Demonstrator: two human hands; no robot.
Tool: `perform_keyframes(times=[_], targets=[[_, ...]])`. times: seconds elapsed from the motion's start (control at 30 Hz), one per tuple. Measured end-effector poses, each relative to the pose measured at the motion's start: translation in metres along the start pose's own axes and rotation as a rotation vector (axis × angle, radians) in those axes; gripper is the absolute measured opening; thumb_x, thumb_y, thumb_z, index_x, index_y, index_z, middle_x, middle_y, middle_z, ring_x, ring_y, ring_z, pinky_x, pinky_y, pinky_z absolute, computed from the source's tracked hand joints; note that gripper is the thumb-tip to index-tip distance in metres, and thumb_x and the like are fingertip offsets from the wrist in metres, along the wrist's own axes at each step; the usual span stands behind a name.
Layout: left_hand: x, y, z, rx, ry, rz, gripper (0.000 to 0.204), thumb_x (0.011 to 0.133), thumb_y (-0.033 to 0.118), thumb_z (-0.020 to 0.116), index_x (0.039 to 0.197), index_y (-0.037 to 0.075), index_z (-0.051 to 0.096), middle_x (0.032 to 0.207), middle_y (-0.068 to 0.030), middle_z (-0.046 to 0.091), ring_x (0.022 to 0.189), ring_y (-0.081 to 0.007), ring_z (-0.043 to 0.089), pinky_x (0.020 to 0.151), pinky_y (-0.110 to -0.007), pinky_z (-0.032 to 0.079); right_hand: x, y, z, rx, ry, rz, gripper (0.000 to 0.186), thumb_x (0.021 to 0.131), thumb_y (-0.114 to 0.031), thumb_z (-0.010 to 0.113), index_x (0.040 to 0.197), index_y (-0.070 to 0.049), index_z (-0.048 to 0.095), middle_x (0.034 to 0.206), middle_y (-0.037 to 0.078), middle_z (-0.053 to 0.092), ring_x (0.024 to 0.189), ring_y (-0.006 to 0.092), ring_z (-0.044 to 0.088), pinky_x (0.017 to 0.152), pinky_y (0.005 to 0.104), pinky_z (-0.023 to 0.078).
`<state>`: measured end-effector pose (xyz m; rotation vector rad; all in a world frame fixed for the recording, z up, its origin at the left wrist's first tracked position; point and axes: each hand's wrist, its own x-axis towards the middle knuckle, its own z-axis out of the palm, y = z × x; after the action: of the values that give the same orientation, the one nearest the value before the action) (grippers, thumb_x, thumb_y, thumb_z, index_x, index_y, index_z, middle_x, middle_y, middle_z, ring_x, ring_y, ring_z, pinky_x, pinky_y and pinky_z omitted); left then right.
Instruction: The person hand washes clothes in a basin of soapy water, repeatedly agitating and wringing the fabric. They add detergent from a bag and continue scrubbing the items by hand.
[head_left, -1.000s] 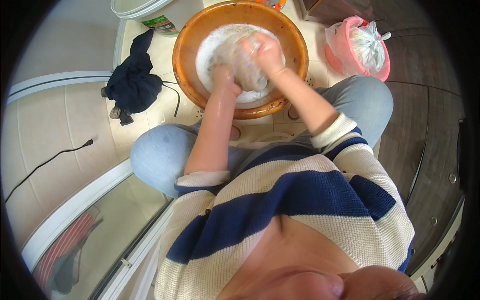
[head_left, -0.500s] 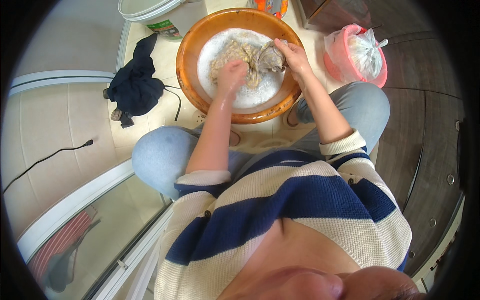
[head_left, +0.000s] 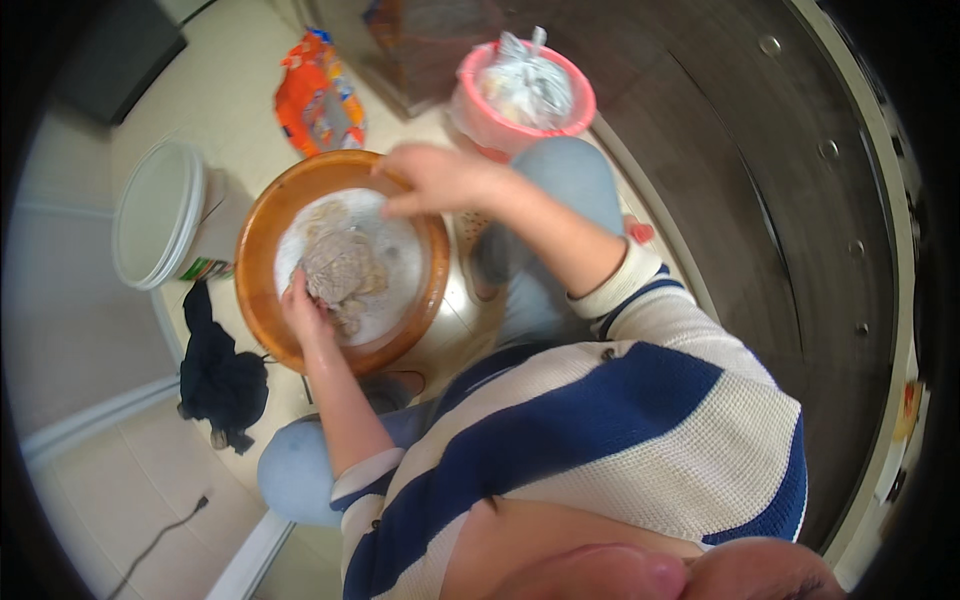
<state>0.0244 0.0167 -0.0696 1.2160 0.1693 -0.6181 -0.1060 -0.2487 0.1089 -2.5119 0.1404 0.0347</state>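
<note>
An orange-brown basin (head_left: 265, 230) of white suds holds a wet beige patterned cloth (head_left: 340, 262). My left hand (head_left: 305, 305) is closed on the cloth's lower left side, its fingertips partly hidden. My right hand (head_left: 420, 180) is lifted over the basin's upper right rim, off the cloth, with thumb and fingers apart and slightly blurred; I see nothing in it.
A white bucket (head_left: 150, 215) and dark clothing (head_left: 218, 370) lie left of the basin. Beyond it are an orange-red packet (head_left: 300, 100) and a pink bin (head_left: 575, 100) with a bag. Dark cabinet fronts (head_left: 760, 230) line the right; a cable (head_left: 160, 535) lies lower left.
The view has swung toward the upper right. My right hand has let go of the cloth and risen. My left hand has moved to the cloth's left side.
</note>
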Motion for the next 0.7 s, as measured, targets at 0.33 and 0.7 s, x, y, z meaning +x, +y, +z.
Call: perform_keyframes(times=[0.33, 0.7], targets=[[-0.001, -0.031, -0.031, 0.422, 0.179, -0.100, 0.043, 0.085, 0.024, 0.069, 0.120, 0.006, 0.049, 0.099, -0.0047, 0.057, 0.083, -0.0144, 0.054, 0.059, -0.025, 0.045, -0.234, 0.159, -0.110, -0.125, 0.565, 0.735, 0.039, 0.084, -0.032, 0.069, 0.106, -0.001, 0.064, 0.097, 0.012, 0.068, 0.089, 0.0198, 0.065, 0.079, 0.0308, 0.051], [-0.025, -0.024, -0.009, 0.516, 0.078, -0.288, 0.020, 0.092, 0.022, 0.061, 0.107, 0.009, 0.058, 0.088, -0.0022, 0.064, 0.072, -0.0111, 0.061, 0.058, -0.024, 0.049, -0.360, 0.233, 0.026, 0.198, -0.209, 1.275, 0.038, 0.076, -0.034, 0.072, 0.072, 0.004, 0.067, 0.061, 0.009, 0.062, 0.045, 0.0160, 0.053, 0.042, 0.0293, 0.046]])
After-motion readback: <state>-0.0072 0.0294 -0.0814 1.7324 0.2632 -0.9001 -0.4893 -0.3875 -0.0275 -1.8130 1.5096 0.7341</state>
